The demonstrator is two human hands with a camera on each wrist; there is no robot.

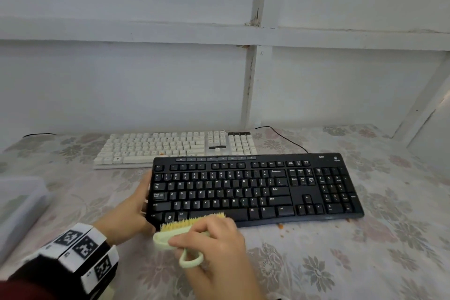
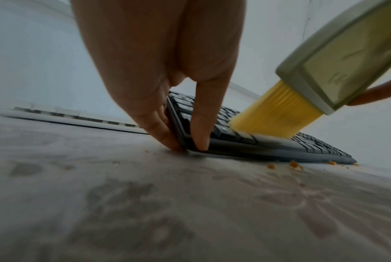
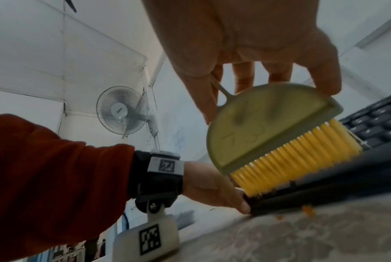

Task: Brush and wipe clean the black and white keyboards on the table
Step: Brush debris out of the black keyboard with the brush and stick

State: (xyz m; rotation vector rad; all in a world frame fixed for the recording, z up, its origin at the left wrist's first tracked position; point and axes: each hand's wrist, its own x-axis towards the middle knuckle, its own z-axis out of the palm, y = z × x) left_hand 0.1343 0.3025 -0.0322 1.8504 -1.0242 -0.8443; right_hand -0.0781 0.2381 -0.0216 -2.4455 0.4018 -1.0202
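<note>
A black keyboard [image 1: 255,187] lies in the middle of the table, with a white keyboard [image 1: 175,147] just behind it. My left hand [image 1: 132,207] grips the black keyboard's left end [image 2: 178,127], thumb on the front corner and fingers along the side edge. My right hand [image 1: 216,246] holds a pale green brush [image 1: 170,238] with yellow bristles [image 3: 295,157]. The bristles touch the front left edge of the black keyboard [image 3: 369,129], near the spacebar row.
Orange crumbs [image 1: 281,226] lie on the floral tablecloth [image 1: 341,263] in front of the black keyboard. A translucent plastic box [image 1: 17,204] stands at the left edge. A white panelled wall rises behind the table. A black cable [image 1: 285,137] runs behind the keyboards.
</note>
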